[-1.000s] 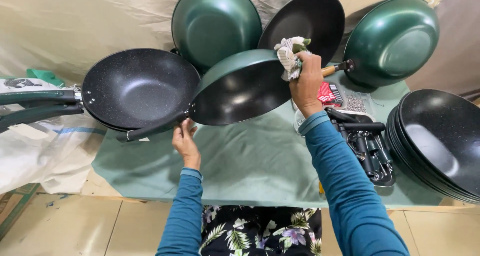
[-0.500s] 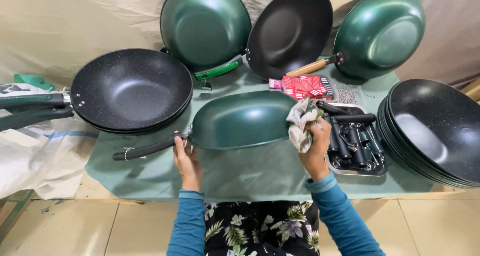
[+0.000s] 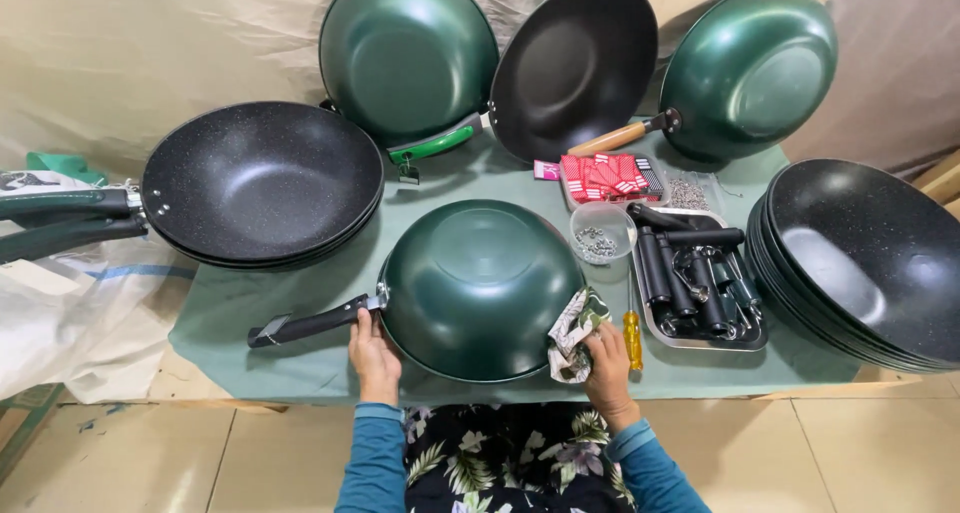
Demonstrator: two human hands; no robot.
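Since the earlier frame the green pan has come down from mid-air and now lies upside down on the green-covered bench, dome up, its black handle pointing left.

At far left a stack of black speckled pans sits with handles jutting off the bench edge. The left hand rests at the near rim of the upturned pan, just where the handle joins; its grip is loose, fingers laid against the rim rather than closed around it. The right hand has its grip closed on a crumpled patterned cloth, pressed to the pan's right lower edge.

To wipe well, the left hand should pin the rim firmly so the dome cannot slide, while the cloth follows the curve in overlapping strokes.

Further right lie a yellow screwdriver, a small clear cup, a metal tray of black handles, and another stack of black pans. Three pans lean against the back wall.
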